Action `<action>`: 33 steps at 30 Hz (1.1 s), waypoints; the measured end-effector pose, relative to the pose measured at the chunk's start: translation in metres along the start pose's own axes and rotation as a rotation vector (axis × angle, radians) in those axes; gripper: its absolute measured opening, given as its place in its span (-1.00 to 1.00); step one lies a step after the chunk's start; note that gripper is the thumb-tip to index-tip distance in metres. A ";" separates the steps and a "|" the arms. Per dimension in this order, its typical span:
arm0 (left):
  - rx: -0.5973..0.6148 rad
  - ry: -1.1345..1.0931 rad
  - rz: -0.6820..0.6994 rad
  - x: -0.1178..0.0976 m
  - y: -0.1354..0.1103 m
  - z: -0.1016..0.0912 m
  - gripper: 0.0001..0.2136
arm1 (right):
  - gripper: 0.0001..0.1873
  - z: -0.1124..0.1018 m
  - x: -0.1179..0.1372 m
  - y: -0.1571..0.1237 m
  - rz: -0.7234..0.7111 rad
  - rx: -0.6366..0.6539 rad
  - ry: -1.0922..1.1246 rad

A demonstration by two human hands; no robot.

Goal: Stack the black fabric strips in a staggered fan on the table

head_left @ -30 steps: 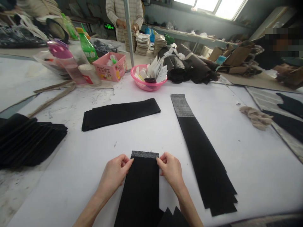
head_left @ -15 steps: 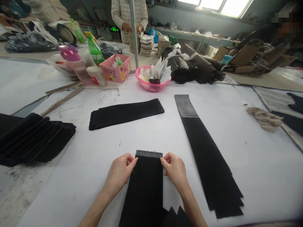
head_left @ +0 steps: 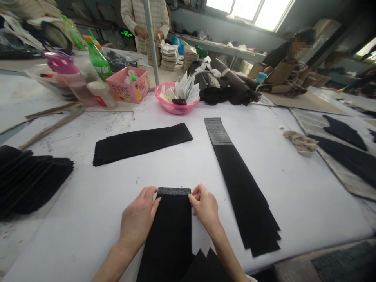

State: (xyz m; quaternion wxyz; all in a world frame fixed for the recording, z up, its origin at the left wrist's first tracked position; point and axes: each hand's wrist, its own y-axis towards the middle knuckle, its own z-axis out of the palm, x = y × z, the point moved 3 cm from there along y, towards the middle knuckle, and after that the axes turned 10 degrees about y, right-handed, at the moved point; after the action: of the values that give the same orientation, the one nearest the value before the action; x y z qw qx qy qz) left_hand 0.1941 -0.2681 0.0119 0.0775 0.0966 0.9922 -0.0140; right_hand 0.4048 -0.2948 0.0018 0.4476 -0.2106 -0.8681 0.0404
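Observation:
A black fabric strip (head_left: 169,231) with a speckled grey band at its far end lies lengthwise in front of me. My left hand (head_left: 138,215) is at its far left corner, thumb on the edge and index finger a little apart from it by the grey band; the other fingers are hidden. At the far right corner, my right hand (head_left: 205,205) pinches the edge between thumb and curled fingers. More black fabric with pointed corners (head_left: 205,266) lies under my right forearm. To the right is a stack of long black strips (head_left: 248,196), its far end grey and stepped.
Another black strip stack (head_left: 143,143) lies beyond my hands, and a fanned black pile (head_left: 32,180) at left. Farther back stand a pink basket (head_left: 178,109), a pink box (head_left: 127,84) and bottles. A beige cloth scrap (head_left: 301,143) lies right. Two people are across the room.
My view has swung to the right. My left thumb and index finger have parted from their pinch, with the index finger now at the corner. My right hand keeps its pinch.

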 end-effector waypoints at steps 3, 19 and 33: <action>-0.120 0.090 0.311 -0.010 -0.001 0.001 -0.71 | -0.92 0.000 0.000 -0.002 -0.017 -0.009 -0.017; -0.101 0.231 0.506 -0.016 -0.006 0.008 -0.55 | -0.94 -0.010 -0.002 -0.002 -0.144 -0.036 -0.075; -0.262 0.156 0.505 -0.003 -0.015 0.017 -0.62 | -0.94 -0.007 -0.002 0.000 -0.204 -0.035 -0.056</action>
State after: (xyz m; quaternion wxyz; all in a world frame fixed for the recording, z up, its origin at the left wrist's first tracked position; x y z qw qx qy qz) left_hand 0.1961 -0.2844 -0.0043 0.0139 0.3304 0.9331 0.1413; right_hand 0.4117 -0.2964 0.0043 0.4213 -0.1281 -0.8977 -0.0148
